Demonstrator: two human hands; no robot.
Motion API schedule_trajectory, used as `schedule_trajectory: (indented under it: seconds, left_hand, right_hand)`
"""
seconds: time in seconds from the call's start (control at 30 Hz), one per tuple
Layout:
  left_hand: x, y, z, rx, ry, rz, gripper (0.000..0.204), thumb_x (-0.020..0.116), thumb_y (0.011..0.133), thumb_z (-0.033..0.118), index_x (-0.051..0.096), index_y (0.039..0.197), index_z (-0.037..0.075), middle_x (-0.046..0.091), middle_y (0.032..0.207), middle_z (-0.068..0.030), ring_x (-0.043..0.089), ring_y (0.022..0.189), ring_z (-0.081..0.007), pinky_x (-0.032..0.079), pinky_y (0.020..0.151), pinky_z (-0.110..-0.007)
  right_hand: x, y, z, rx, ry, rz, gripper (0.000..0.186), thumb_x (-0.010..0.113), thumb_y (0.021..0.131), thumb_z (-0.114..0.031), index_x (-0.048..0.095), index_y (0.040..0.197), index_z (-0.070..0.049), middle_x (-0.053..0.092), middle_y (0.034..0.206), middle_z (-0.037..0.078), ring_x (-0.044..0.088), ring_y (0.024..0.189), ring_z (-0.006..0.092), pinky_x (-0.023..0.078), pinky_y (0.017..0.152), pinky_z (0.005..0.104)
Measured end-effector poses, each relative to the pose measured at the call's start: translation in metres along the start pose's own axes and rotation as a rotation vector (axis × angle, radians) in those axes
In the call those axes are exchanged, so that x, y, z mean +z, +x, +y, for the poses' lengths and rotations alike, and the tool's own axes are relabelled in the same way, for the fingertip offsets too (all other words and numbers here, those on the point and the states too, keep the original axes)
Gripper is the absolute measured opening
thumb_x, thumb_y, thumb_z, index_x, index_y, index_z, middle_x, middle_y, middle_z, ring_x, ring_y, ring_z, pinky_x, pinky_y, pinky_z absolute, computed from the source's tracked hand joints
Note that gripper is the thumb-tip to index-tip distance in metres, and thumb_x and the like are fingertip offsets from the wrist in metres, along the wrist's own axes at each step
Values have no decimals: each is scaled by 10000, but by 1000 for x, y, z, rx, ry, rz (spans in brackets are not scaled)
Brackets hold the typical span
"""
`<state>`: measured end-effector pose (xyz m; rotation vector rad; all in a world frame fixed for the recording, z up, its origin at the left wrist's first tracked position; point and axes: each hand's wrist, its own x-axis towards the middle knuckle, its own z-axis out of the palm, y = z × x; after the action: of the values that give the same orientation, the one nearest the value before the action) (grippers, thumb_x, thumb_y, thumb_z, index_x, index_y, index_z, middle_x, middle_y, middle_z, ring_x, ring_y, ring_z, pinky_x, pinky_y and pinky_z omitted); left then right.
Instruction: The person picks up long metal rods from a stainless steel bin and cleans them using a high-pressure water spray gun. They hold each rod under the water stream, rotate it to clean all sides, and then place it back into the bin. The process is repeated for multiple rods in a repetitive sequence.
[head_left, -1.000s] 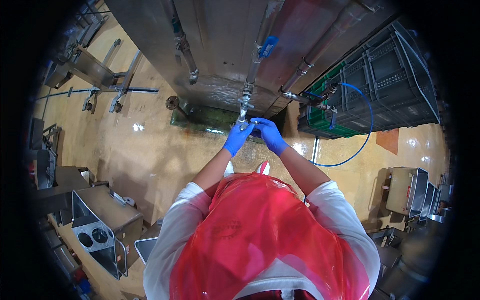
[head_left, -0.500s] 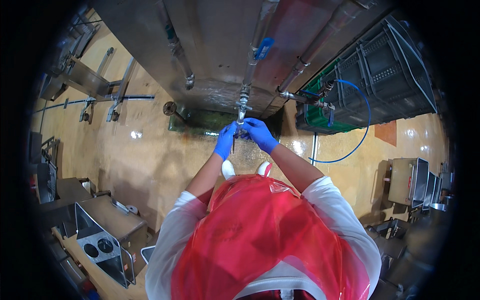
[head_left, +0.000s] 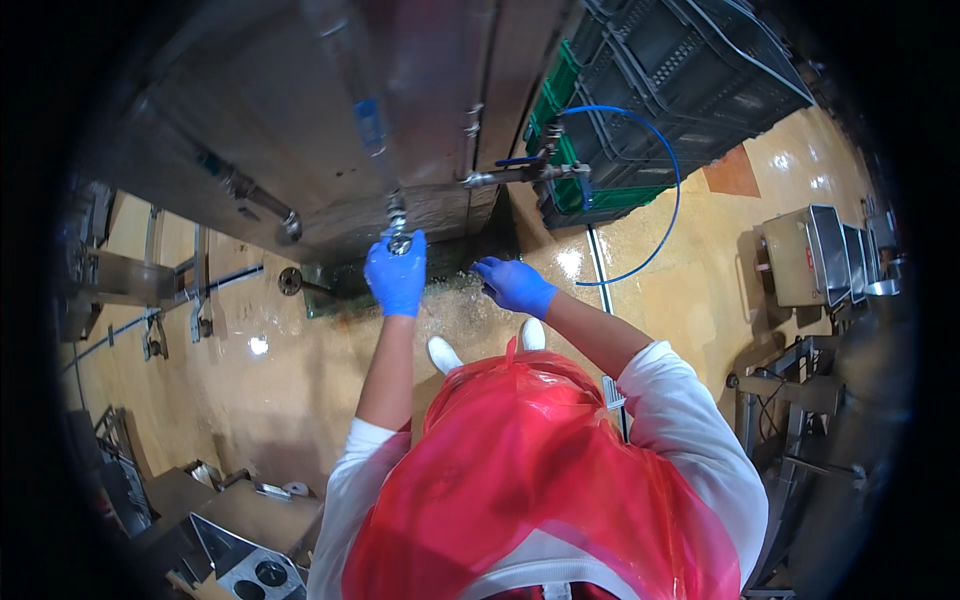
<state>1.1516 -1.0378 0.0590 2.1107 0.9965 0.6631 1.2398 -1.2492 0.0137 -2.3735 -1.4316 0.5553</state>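
My left hand (head_left: pixel 396 278), in a blue glove, is closed round the metal pipe fitting (head_left: pixel 400 244) at the lower end of a vertical pipe (head_left: pixel 374 140) with a blue valve handle. Thumb and fingers lie on either side of the fitting. Well to the right of it hangs my right hand (head_left: pixel 517 287), also blue-gloved, apart from the pipe. Its fingers are bent together, and whatever they may hold is too small or hidden to make out.
A large metal tank (head_left: pixel 290 110) fills the upper left. Stacked grey crates (head_left: pixel 680 90) stand at upper right, beside a valve with a looping blue hose (head_left: pixel 679 190). Metal carts (head_left: pixel 795 255) stand to the right. The floor (head_left: pixel 660 320) looks wet.
My right hand has left the fitting and moved to the right. My left hand remains at the pipe end, now gripping the fitting. The whole view has turned, with the tank shifting left.
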Motion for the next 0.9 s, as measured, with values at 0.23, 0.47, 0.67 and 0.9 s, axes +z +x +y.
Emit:
schedule_trajectory:
  seconds: [0.23, 0.47, 0.67, 0.9]
  left_hand:
    - [-35, 26, 28, 139, 349, -256, 367, 731, 766, 343, 719, 860, -12, 694, 833, -266, 690, 818, -428, 539, 764, -494]
    - [-31, -14, 68, 19, 426, -226, 436, 772, 831, 288, 720, 1147, -7, 734, 1064, -185, 714, 893, -319, 547, 802, -428]
    - [48, -112, 111, -402, -823, -914, 573, 716, 905, 180, 544, 1433, 39, 697, 1163, -58, 679, 1030, -154, 569, 865, -282]
    - [92, -119, 145, -334, -1232, -745, 640, 650, 940, 246, 429, 1503, 39, 606, 1338, -93, 638, 1165, -224, 562, 961, -405]
  right_hand:
    - [-30, -53, 76, -135, 602, 255, 424, 804, 792, -33, 622, 1170, -97, 632, 1070, 89, 668, 913, 211, 565, 827, 320]
    - [-58, -95, 105, -115, 1128, 238, 402, 832, 796, -43, 650, 1152, -87, 662, 1107, 34, 643, 1020, 121, 543, 875, 286]
    - [-84, -99, 100, -423, 774, 625, 410, 821, 820, -185, 668, 1195, -115, 679, 1257, 84, 643, 1158, 251, 464, 1006, 406]
    - [-109, -76, 114, -566, 365, 773, 399, 773, 856, -204, 663, 1235, -145, 658, 1306, 98, 539, 1337, 336, 407, 1059, 489]
